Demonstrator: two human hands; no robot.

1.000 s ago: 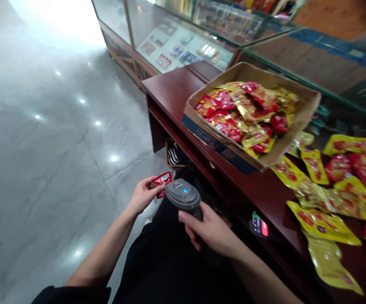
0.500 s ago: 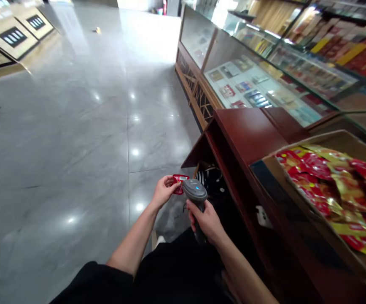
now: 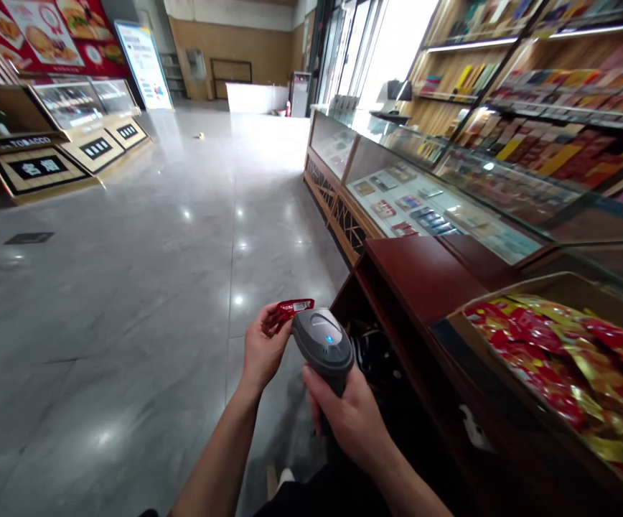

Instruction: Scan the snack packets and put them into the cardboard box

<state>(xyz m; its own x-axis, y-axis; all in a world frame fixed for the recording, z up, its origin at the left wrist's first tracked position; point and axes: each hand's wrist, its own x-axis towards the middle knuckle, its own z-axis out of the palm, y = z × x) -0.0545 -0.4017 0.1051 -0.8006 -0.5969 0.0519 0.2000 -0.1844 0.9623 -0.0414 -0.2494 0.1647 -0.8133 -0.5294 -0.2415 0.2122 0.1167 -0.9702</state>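
Note:
In my left hand (image 3: 265, 345) is a small red snack packet (image 3: 296, 306), pinched by the fingers, with a white barcode label facing up. My right hand (image 3: 349, 406) grips the handle of a grey barcode scanner (image 3: 323, 343). A blue light glows on top of the scanner. Its head is close beside the packet and hides part of it; whether the two touch, I cannot tell. To the right, an open cardboard box (image 3: 454, 314) holds many red and yellow snack packets (image 3: 548, 359).
A dark red wooden cabinet (image 3: 419, 269) with an open shelf stands at my right. Beyond it runs a glass display counter (image 3: 392, 205), with stocked wall shelves (image 3: 537, 136) behind. Grey shiny floor (image 3: 144, 301) stretches left toward more display cases (image 3: 96, 140).
The view has tilted up, showing more of the room. Both hands appear larger, with the scanner and packet raised nearer to me. The packet has turned to a flatter angle.

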